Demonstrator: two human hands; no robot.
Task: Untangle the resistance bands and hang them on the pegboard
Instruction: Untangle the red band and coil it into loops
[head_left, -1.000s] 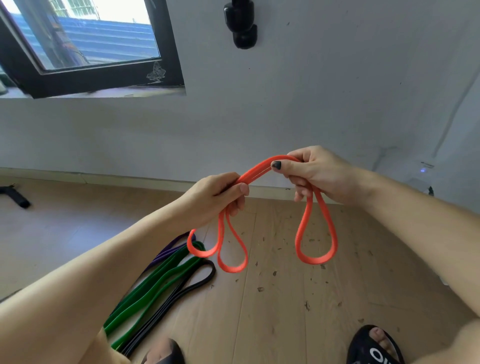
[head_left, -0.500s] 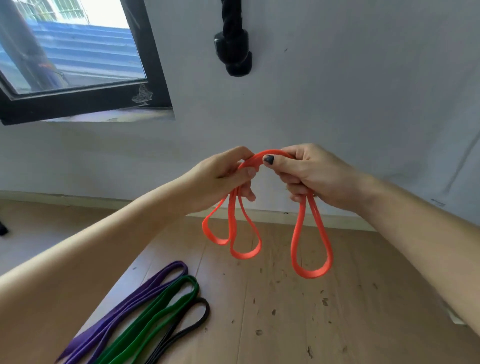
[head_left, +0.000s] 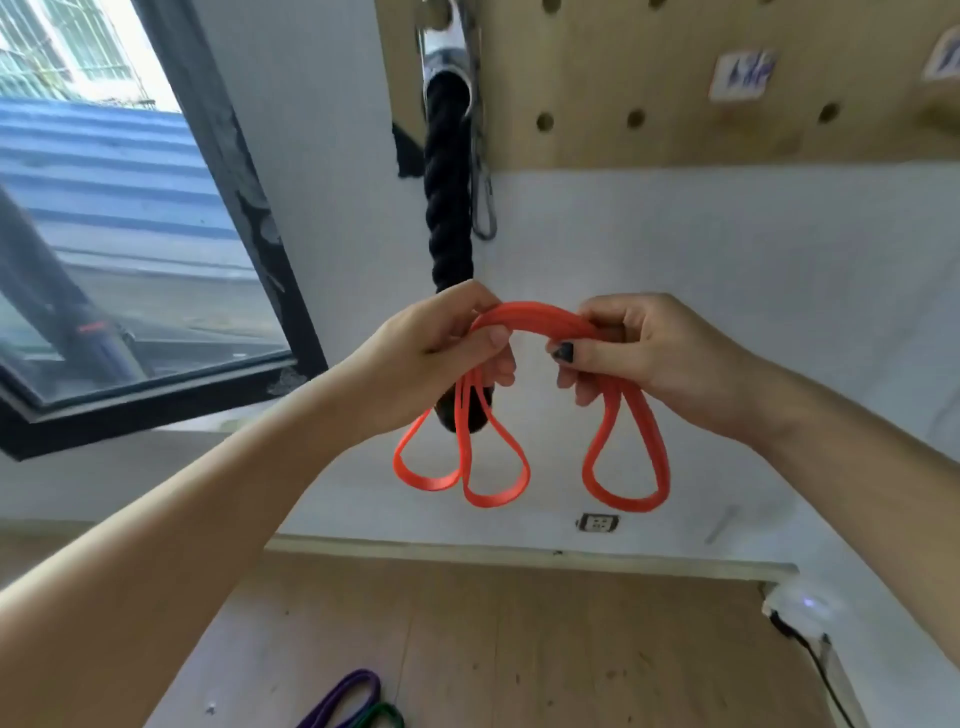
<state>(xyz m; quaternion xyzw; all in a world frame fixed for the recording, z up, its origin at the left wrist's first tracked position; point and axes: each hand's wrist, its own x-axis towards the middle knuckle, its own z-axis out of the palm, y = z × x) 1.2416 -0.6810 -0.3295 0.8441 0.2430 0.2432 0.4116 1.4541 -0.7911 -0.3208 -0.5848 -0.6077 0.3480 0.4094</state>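
Folded orange rubber resistance band (head_left: 530, 321) — arched between left hand (head_left: 441, 348) and right hand (head_left: 649, 353), each grip pinching it; three loops hang below. Wooden pegboard (head_left: 675, 78) above the grips. Purple band (head_left: 343, 696) and green band (head_left: 382, 716) — on the floor, well below.

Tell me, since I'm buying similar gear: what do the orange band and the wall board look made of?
The orange band, gripped by the left hand and right hand, looks like matte rubber or latex: flat strips folding into limp loops. The pegboard looks like unpainted plywood or similar: pale tan, faint grain, drilled round holes.
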